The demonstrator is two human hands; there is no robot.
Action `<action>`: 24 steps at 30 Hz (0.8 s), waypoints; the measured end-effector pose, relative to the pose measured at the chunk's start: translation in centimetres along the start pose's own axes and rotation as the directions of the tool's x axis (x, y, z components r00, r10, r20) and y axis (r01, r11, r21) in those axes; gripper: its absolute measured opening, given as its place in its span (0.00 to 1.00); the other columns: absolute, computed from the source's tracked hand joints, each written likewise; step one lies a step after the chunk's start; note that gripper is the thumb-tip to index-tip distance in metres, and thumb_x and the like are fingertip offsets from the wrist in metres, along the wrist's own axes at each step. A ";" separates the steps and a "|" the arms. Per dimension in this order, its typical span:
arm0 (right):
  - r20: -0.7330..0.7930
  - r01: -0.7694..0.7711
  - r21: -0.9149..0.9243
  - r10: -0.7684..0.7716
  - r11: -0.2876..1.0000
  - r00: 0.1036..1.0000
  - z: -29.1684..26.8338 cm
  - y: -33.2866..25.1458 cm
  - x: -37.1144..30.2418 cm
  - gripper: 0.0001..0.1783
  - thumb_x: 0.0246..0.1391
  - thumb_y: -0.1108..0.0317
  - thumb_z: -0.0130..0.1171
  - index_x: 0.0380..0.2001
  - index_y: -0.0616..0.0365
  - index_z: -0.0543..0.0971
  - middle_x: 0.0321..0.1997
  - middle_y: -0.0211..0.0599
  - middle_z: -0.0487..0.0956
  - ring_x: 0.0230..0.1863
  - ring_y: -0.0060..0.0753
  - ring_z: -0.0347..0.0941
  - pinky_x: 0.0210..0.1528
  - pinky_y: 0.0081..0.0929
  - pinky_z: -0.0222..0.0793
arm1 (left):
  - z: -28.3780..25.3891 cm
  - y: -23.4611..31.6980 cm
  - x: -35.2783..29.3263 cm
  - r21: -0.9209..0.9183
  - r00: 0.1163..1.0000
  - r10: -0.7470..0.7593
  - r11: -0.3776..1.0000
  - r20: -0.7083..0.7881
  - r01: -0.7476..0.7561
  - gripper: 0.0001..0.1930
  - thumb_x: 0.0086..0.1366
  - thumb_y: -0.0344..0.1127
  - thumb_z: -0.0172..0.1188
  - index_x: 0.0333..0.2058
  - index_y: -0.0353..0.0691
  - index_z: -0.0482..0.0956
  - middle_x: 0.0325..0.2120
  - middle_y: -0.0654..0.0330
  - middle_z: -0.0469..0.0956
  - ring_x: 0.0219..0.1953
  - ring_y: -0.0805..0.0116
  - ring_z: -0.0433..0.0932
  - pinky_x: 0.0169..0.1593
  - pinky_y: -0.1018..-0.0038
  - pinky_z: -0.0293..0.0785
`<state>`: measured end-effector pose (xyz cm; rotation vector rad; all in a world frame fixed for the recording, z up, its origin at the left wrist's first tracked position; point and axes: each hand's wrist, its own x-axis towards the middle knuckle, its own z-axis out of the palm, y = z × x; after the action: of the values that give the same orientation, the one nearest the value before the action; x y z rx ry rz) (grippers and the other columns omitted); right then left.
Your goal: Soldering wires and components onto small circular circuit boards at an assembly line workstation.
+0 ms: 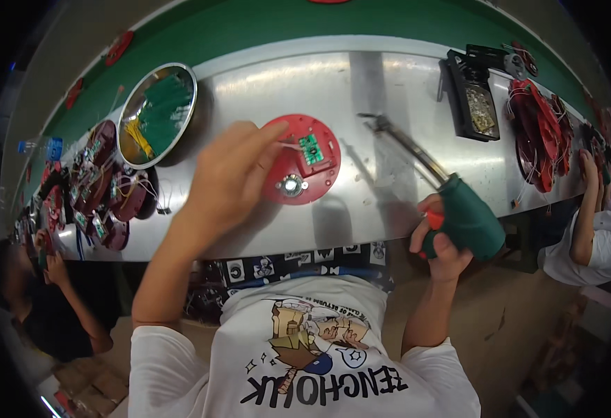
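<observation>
A round red plate (317, 184) lies on the metal bench in front of me. It carries a small green circuit board (311, 149) and a round silver part (292, 184). My left hand (230, 171) reaches over the plate's left side, its fingers bent together. A short pale wire (290, 145) runs between the fingertips and the board; whatever the fingers pinch is hidden. To the right, my right hand (442, 244) is wrapped round the grip of a green soldering gun (471, 221) with a red trigger. Its long metal tip points up and left, apart from the plate.
A steel bowl (191, 120) of green and yellow pieces stands at the far left. Wired red assemblies pile up on the left (91, 182) and right (539, 136). A black tray (467, 104) sits at the back right. Other people work at both sides.
</observation>
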<state>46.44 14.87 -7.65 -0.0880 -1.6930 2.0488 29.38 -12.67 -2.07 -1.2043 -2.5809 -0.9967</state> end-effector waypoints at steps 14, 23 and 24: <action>0.268 0.109 -0.284 -0.030 0.953 0.963 0.9 0.9 -1.6 0.28 0.56 0.59 0.63 0.51 0.74 0.74 0.42 0.53 0.78 0.17 0.28 0.70 0.19 0.20 0.61 | 5.4 -0.1 -2.3 0.102 0.943 0.075 0.994 -0.325 -0.044 0.06 0.52 0.23 0.64 0.31 0.35 0.80 0.23 0.57 0.76 0.25 0.58 0.75 0.29 0.66 0.72; 0.268 0.042 -0.359 0.060 0.933 0.962 0.8 0.5 -1.8 0.27 0.55 0.60 0.64 0.48 0.74 0.75 0.40 0.53 0.76 0.17 0.30 0.70 0.19 0.22 0.63 | 5.8 -0.4 -2.3 0.140 0.938 0.121 0.987 -0.325 -0.079 0.07 0.51 0.24 0.65 0.31 0.36 0.80 0.22 0.58 0.75 0.24 0.60 0.74 0.28 0.67 0.72; 0.200 -0.031 -0.301 0.095 0.953 0.975 1.3 0.3 -2.0 0.26 0.54 0.60 0.64 0.47 0.73 0.75 0.39 0.52 0.75 0.16 0.30 0.69 0.18 0.22 0.63 | 5.8 -0.5 -2.3 0.137 0.938 0.117 0.988 -0.326 -0.076 0.07 0.51 0.24 0.65 0.31 0.36 0.80 0.22 0.58 0.75 0.24 0.60 0.74 0.28 0.67 0.72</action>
<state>47.66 12.88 -8.17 -0.0217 -2.1497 1.8881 31.54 -10.81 -7.69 -1.0196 -2.2619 -0.9160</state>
